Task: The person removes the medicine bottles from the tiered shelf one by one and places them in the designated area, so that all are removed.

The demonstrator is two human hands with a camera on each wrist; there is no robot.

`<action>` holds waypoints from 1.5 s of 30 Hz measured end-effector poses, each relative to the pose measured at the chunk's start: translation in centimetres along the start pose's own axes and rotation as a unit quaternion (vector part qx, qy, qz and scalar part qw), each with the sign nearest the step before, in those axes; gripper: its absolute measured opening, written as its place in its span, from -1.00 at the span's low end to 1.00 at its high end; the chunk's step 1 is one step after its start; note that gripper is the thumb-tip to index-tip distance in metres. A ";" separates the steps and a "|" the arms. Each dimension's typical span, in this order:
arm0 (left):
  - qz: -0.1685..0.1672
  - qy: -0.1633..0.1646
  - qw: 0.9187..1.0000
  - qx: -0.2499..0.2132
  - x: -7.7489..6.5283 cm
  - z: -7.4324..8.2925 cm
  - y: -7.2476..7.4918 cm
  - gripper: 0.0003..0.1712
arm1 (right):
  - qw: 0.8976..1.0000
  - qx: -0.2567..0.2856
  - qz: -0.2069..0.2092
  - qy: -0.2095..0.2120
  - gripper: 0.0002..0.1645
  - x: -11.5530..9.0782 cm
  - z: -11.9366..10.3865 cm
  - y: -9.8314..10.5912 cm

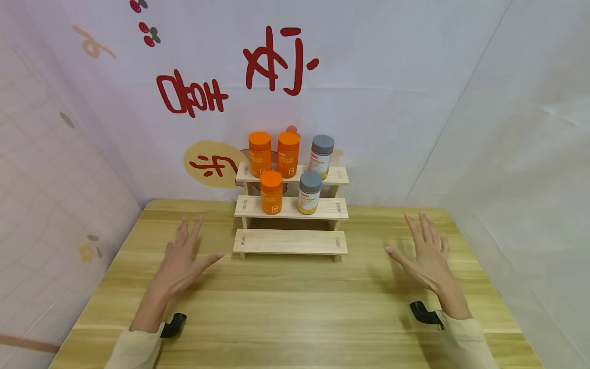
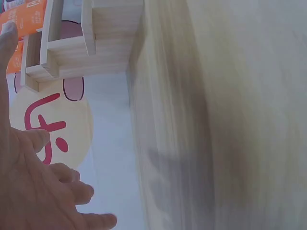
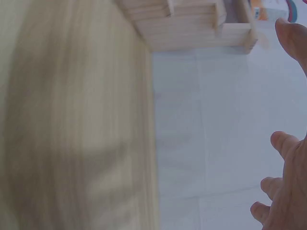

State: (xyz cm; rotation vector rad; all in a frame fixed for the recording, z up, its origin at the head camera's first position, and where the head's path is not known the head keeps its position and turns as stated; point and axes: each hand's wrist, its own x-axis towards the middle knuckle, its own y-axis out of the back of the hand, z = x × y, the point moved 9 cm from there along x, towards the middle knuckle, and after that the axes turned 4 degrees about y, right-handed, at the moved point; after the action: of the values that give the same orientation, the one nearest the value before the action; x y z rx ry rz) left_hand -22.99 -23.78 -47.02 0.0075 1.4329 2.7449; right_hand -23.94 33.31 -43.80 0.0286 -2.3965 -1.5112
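A three-step wooden rack (image 1: 290, 242) stands at the back middle of the table. On its top step are two orange bottles, one at the left (image 1: 260, 155) and one beside it (image 1: 288, 155), plus a grey-lidded white bottle (image 1: 321, 158) at the right. The middle step carries an orange bottle (image 1: 271, 192) and another grey-lidded bottle (image 1: 309, 193). The lowest step is bare. Left of the rack, my left hand (image 1: 182, 261) hovers with fingers spread, holding nothing. My right hand (image 1: 426, 256) is spread likewise on the other side, apart from the rack.
The wood-grain table (image 1: 295, 307) spreads out in front of the rack. Behind it hangs a white printed backdrop (image 1: 369, 77) with red characters, and pale sheets close in both sides. A black strap piece (image 1: 174, 325) sits at the left wrist, a similar piece (image 1: 424, 313) at the right.
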 end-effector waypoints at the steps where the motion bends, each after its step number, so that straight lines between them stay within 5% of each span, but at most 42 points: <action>1: -0.004 0.002 1.000 -0.008 0.1 0.0 -0.2 0.24 | 1.000 0.004 0.001 0.000 0.18 0.1 -0.2 0.0; 20: -0.051 0.016 0.986 -0.156 1.5 1.6 -3.2 0.12 | 0.996 0.093 -0.002 0.010 0.15 3.2 -3.7 -0.5; 31: -0.076 0.010 0.962 -0.261 2.9 2.5 -4.6 0.06 | 0.988 0.154 0.010 0.028 0.08 5.3 -5.3 -0.7; 45: -0.078 0.069 0.932 -0.348 4.2 2.1 -6.2 -0.07 | 0.967 0.253 0.012 0.034 -0.02 7.3 -7.0 -1.0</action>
State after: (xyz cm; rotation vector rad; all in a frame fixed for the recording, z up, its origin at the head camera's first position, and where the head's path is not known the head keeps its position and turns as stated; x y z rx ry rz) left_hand -26.90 -18.33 -51.02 -0.3120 0.3753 2.9850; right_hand -29.14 25.41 -40.15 0.1590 -2.6447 -0.8343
